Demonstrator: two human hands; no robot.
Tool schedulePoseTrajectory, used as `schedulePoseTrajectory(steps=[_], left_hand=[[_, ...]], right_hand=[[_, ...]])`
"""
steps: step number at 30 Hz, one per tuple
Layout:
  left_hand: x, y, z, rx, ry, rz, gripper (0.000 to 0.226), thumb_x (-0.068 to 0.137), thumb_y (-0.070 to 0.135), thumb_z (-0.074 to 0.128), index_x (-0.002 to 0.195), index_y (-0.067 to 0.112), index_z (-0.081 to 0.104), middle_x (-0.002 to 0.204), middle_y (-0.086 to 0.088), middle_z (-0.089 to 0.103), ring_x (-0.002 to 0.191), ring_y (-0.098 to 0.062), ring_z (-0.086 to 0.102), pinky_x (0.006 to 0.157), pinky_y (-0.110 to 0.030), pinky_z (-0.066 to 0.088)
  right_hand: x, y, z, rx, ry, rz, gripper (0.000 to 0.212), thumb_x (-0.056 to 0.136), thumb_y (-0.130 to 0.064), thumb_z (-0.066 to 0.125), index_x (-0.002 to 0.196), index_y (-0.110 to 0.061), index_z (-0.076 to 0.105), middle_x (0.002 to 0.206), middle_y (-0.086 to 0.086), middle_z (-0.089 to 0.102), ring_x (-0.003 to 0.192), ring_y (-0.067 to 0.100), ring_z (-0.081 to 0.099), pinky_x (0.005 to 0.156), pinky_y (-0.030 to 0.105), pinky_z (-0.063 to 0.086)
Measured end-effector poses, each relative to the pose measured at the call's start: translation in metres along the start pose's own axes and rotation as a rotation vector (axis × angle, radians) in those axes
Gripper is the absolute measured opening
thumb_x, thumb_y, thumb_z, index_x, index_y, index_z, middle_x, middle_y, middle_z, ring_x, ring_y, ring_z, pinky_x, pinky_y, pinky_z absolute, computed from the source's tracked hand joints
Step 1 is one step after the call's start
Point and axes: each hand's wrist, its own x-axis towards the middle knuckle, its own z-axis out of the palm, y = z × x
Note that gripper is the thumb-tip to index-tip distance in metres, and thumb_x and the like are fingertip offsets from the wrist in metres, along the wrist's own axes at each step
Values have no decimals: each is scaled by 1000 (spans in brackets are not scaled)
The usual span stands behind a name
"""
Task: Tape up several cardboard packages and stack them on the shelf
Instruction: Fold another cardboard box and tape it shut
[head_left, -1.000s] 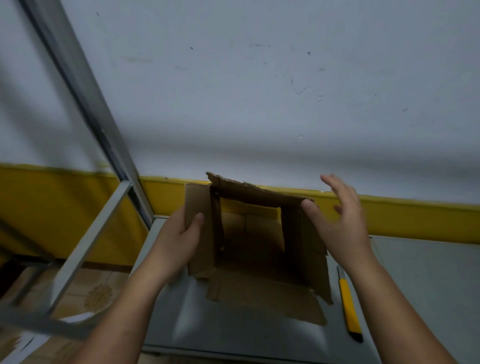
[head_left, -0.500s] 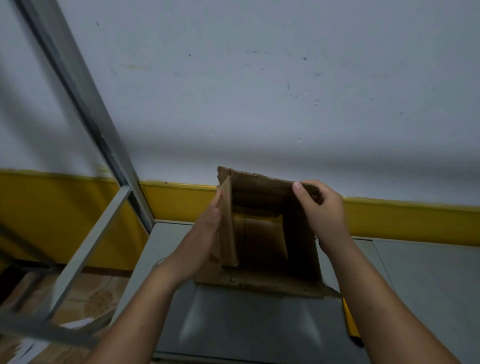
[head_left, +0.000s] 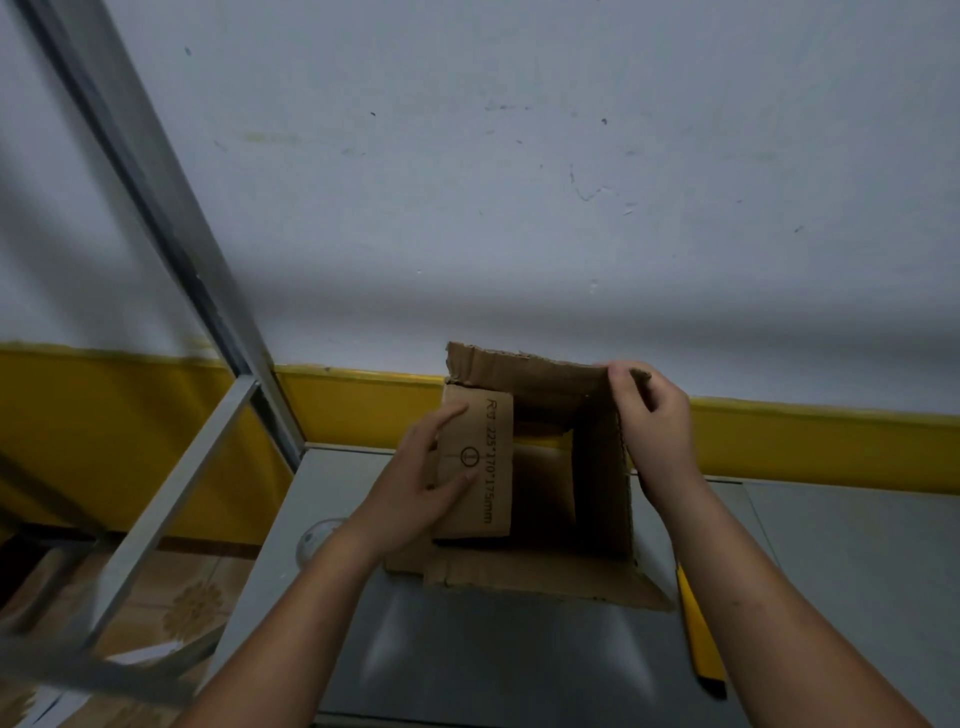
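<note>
- Brown corrugated cardboard box (head_left: 540, 467) is sitting on the grey metal table (head_left: 498, 660), near its far edge, with its open top facing the camera and its inside in deep shadow.
- One flap (head_left: 480, 457) on the box's left side is folding inward over the opening; it is showing printed black lettering with a size marking and a small circled symbol.
- Another flap (head_left: 540, 579) is lying flat on the tabletop at the near side, and the far flap (head_left: 524, 364) is standing up against the wall.
- Left hand (head_left: 421, 488) is pressing on the printed flap, fingers spread and laid flat, thumb resting on the flap's face, not curled round anything.
- Right hand (head_left: 654, 431) is gripping the box's upper right corner, fingers curled over the edge of the right-side flap and pinching it.
- Yellow utility knife (head_left: 698, 639) is lying on the table just beside the box's right near corner, partly under the right forearm.
- Rounded clear object (head_left: 314, 538) is showing at the table's left edge beside the left wrist; what it is cannot be told.
- Grey metal frame (head_left: 171, 467) is slanting across the left of the view, over a patterned tile floor (head_left: 192, 613).
- White wall (head_left: 519, 182) with a yellow lower band (head_left: 831, 441) is rising behind the table.
</note>
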Motion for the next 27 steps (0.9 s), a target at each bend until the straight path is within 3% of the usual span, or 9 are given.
schedulePoseTrajectory(steps=[3,7,9,12,14,16,19,24,27], left_hand=[[3,0,-4,-7,-30,14,70,97,37,75,151,57,36,155,31,36,137,15,38,105,-18,43],[4,2,-9,-77,-104,-26,68,98,30,76,150,55,41,150,37,37,131,19,41,103,-38,57],[3,2,-11,-95,-131,-16,67,98,27,76,149,53,43,149,35,39,132,15,44,102,-41,58],[3,3,-14,-118,-127,-17,65,97,25,76,148,52,45,150,31,40,135,9,46,105,-44,57],[5,2,-15,-144,-96,-38,63,97,23,77,147,47,47,154,24,41,139,3,44,108,-48,54],[7,2,-15,-175,-67,-67,63,96,21,77,148,41,47,155,18,44,144,-1,41,114,-50,49],[9,2,-15,-175,-50,-88,69,95,21,78,153,38,44,154,16,48,145,-2,41,115,-50,49],[8,2,-14,-205,-72,-72,67,95,19,79,149,42,47,154,17,47,146,0,40,108,-47,55],[8,2,-13,-140,-82,-48,72,85,38,87,142,49,45,155,19,41,147,-4,39,110,-44,51]], right_hand=[[-2,6,-5,-78,47,-111,36,98,-50,54,102,-22,77,97,-16,75,100,5,69,83,17,53],[-3,14,-4,-102,137,-162,22,98,-49,58,98,-32,72,92,-17,72,94,8,68,78,28,56],[-4,19,-3,-155,135,-166,12,93,-51,65,102,-44,64,98,-26,67,96,0,64,76,18,52],[-7,28,-7,-228,22,-128,46,85,-40,82,118,-52,53,111,-28,63,107,-3,61,82,10,48],[-9,37,-12,-277,-59,-229,51,86,-25,84,125,-42,57,118,-19,65,115,5,61,93,24,52],[-10,44,-16,-375,-127,-354,45,83,-10,84,119,-30,67,123,-9,66,119,16,60,96,38,53],[-12,42,-15,-413,-186,-353,55,73,10,82,113,-26,72,127,-5,66,122,21,57,97,37,50],[-9,36,-18,-359,-189,-339,43,81,11,75,113,-17,72,124,-2,68,121,21,60,99,41,52],[-11,33,-17,-296,-162,-272,31,90,-4,74,117,-19,70,121,-12,68,118,11,62,95,32,54]])
